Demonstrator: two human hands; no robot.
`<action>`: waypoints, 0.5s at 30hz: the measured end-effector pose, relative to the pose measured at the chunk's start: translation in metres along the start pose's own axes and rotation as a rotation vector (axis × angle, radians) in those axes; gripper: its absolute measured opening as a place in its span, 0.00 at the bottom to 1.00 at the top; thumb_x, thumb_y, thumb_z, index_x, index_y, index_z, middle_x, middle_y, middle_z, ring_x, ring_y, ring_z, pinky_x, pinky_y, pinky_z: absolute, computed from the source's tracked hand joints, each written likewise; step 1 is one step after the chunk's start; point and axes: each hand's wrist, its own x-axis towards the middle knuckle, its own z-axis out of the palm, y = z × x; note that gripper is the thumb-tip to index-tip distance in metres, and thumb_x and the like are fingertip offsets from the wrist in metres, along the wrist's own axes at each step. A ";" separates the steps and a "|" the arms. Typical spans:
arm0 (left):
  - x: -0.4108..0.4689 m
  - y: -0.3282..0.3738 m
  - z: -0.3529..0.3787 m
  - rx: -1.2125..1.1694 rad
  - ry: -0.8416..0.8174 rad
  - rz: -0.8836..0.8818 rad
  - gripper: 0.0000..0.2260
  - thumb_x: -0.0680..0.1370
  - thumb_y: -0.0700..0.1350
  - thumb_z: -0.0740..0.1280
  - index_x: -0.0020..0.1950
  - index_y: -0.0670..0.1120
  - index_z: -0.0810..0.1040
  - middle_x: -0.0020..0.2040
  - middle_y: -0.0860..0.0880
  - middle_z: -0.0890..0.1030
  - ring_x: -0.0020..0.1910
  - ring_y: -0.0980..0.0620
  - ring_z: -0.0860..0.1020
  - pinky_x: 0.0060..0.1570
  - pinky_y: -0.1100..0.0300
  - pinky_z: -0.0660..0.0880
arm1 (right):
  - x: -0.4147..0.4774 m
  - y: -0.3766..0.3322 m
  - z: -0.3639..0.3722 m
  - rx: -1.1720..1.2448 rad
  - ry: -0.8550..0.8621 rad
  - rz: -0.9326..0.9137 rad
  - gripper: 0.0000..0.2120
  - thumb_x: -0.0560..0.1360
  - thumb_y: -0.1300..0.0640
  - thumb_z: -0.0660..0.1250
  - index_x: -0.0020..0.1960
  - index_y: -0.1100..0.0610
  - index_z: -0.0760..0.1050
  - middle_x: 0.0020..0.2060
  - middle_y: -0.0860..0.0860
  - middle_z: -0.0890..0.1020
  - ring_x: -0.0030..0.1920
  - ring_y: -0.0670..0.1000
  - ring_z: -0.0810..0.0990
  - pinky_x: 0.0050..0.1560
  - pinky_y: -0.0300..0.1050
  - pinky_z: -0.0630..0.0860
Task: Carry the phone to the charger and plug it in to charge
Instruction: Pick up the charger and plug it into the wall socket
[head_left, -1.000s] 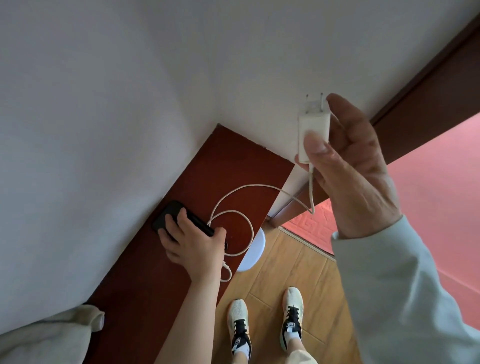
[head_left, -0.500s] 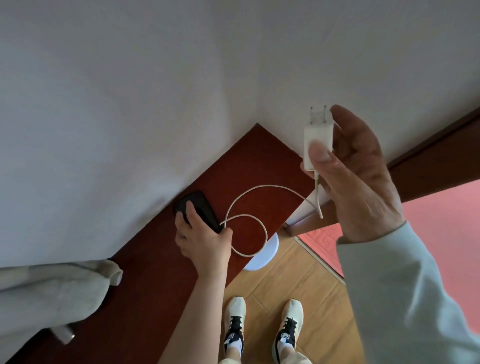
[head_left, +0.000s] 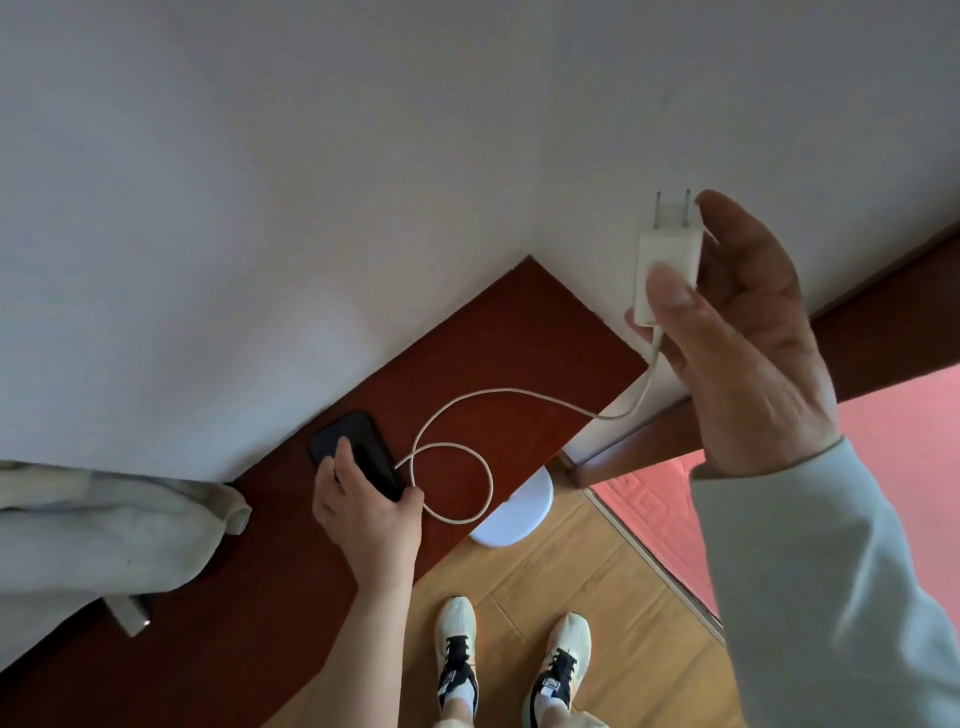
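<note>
The phone (head_left: 356, 453) is black and lies flat on the dark red wooden shelf (head_left: 291, 587), close to the white wall (head_left: 311, 182). It is the thing to look from for everything else here.

Far to the left of the phone, a pale cloth (head_left: 104, 530) lies bunched up on the shelf, also against the wall.

The left hand (head_left: 366, 512) rests on the phone. Its fingers (head_left: 340, 457) press down on the dark screen, and the thumb sits at the phone's near end. The arm is bare and comes up from below the phone.

Just right of the phone, a white cable (head_left: 467, 457) starts at the phone's near end, by the thumb. It makes one round loop on the shelf, then swings up and off to the right.

Right of the phone and below the shelf's edge, part of a round white thing (head_left: 514, 519) peeks out over the wooden floor (head_left: 597, 597). Two pale shoes (head_left: 511, 654) with black laces stand on that floor.

Far to the right of the phone and higher up, the right hand (head_left: 748, 338) pinches a white charger plug (head_left: 667, 270) between thumb and fingers. The plug's two metal pins point up, near the wall but not touching it. The cable hangs from the plug's bottom. A pale sleeve (head_left: 831, 571) covers that arm.
</note>
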 end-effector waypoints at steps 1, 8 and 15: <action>0.001 0.000 0.000 0.004 -0.006 0.019 0.43 0.67 0.37 0.80 0.78 0.41 0.64 0.75 0.32 0.66 0.75 0.32 0.63 0.72 0.37 0.60 | -0.002 -0.002 -0.001 -0.005 0.004 -0.011 0.22 0.77 0.63 0.66 0.69 0.51 0.68 0.65 0.53 0.79 0.65 0.53 0.79 0.60 0.44 0.78; 0.002 0.010 0.003 -0.010 -0.075 0.095 0.42 0.67 0.38 0.81 0.77 0.39 0.65 0.75 0.31 0.67 0.75 0.32 0.63 0.71 0.38 0.61 | -0.022 -0.015 -0.012 -0.018 0.072 -0.062 0.26 0.77 0.63 0.65 0.74 0.57 0.65 0.64 0.51 0.78 0.64 0.48 0.79 0.60 0.42 0.77; 0.001 0.034 0.010 -0.044 -0.132 0.174 0.40 0.67 0.37 0.79 0.76 0.38 0.66 0.74 0.31 0.68 0.75 0.32 0.65 0.71 0.38 0.61 | -0.053 -0.030 -0.029 -0.062 0.182 -0.112 0.26 0.77 0.62 0.65 0.74 0.56 0.65 0.67 0.51 0.79 0.67 0.52 0.78 0.65 0.48 0.76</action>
